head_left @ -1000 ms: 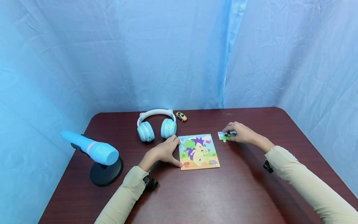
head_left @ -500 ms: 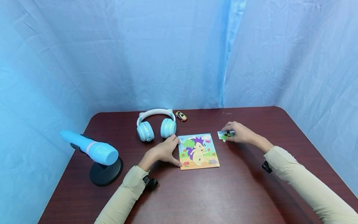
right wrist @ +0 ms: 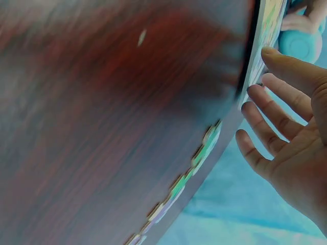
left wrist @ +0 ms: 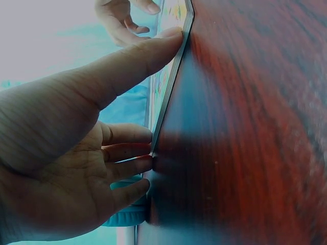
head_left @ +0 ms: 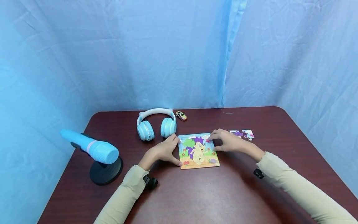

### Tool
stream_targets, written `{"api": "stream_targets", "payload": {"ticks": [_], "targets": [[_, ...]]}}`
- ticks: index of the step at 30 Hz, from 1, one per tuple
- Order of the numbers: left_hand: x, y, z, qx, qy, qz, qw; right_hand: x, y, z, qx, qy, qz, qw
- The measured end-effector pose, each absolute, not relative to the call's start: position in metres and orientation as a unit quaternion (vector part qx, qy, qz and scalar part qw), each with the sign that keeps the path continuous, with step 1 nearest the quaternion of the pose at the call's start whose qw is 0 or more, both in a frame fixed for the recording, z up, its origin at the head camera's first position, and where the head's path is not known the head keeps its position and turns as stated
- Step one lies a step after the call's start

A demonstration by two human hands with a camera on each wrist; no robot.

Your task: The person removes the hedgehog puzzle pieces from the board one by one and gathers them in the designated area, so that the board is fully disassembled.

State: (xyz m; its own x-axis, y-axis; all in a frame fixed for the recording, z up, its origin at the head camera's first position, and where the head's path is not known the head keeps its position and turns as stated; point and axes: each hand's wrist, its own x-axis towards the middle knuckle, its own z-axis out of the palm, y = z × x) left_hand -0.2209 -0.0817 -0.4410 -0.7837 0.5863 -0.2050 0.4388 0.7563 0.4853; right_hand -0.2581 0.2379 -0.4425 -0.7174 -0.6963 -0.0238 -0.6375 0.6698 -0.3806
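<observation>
A square jigsaw puzzle board (head_left: 199, 155) with a purple-spined hedgehog picture lies flat on the table. My left hand (head_left: 165, 150) spans its left edge, thumb at the near corner and straight fingers along the far part, as the left wrist view shows. At the board's right edge is my right hand (head_left: 232, 142), fingertips by the far corner and thumb a little below. Nothing shows between its loosely extended fingers in the right wrist view. Loose puzzle pieces (head_left: 248, 134) lie beyond the right hand; green pieces (right wrist: 207, 145), hidden from the head view, continue that row.
Blue headphones (head_left: 156, 124) lie behind the left hand, with a small toy car (head_left: 181, 116) beside them. On the left, a blue toy microphone (head_left: 95, 149) leans on a round black stand (head_left: 107, 172). Blue curtains (head_left: 167, 62) surround the dark red table (head_left: 190, 199).
My right hand has left the green puzzle pieces and moved left to the board's right edge. The purple pieces it covered now show. My left hand stays at the board's left edge.
</observation>
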Motion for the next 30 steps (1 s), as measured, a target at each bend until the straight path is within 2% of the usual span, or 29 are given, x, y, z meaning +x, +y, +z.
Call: {"api": "stream_targets", "payload": {"ticks": [11, 30], "targets": [[-0.222, -0.083, -0.441, 0.279, 0.920, 0.212, 0.174, -0.245, 0.221, -0.440, -0.361, 0.915, -0.143, 0.112], [-0.222, -0.083, -0.441, 0.277, 0.921, 0.210, 0.178, -0.247, 0.213, -0.433, -0.350, 0.912, -0.157, 0.143]]}}
